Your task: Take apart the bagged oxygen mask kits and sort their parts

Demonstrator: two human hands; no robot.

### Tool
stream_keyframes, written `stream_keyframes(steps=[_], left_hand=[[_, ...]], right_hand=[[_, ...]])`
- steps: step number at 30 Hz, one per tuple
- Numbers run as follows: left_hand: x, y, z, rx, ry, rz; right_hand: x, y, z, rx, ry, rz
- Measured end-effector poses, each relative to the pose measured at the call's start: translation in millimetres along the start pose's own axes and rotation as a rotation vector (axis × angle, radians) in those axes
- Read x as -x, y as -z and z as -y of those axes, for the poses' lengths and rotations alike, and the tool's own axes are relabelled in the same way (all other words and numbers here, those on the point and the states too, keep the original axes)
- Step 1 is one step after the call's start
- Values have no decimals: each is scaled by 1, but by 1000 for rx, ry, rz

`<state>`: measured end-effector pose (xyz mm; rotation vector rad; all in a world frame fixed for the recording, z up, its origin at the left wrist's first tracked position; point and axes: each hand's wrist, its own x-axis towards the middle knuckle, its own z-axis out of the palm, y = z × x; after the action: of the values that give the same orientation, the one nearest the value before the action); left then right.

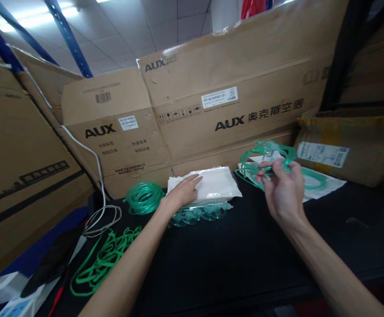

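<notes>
My left hand [184,190] rests on a stack of white paper-and-film pouches [216,182], its fingers stretched out. Under the front edge of the stack sits a row of clear greenish plastic masks [200,214]. My right hand [282,185] is closed, thumb against fingers, on a loop of green oxygen tubing [246,158] with a clear plastic piece [269,149] at its top. Below that hand lies a white pouch [332,179] with more green tubing on it. A coil of green tubing [145,198] is left of the stack.
Tangled green elastic straps [104,259] lie on the black table [231,268] at the left, near a white cable [101,176]. Large cardboard panels [192,141] stand behind. A taped carton [360,145] is at the right, a white power strip [20,304] at lower left.
</notes>
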<state>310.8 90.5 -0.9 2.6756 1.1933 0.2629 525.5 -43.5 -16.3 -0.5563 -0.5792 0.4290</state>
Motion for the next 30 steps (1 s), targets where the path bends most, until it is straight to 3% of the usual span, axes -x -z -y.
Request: stream_keyframes(steps=[3,6,14,19,24,30], left_hand=[[-23,-5,0,-131,62,177],[-40,-9,-4,-234,158,277],[-72,-26,-34,-325,291,309],[-76,-28,-44,-229,203,260],[-63,0,-49,22,73,99],[-11,27,-64,495,-21,-128]], right_hand=[[1,-1,1,-19,-27,29],[2,-3,2,-28,-49,43],[2,-3,6,-16,-28,29],[5,-5,9,-31,-22,18],[9,-8,17,-105,-71,106],[14,-10,28,-231,-390,386]])
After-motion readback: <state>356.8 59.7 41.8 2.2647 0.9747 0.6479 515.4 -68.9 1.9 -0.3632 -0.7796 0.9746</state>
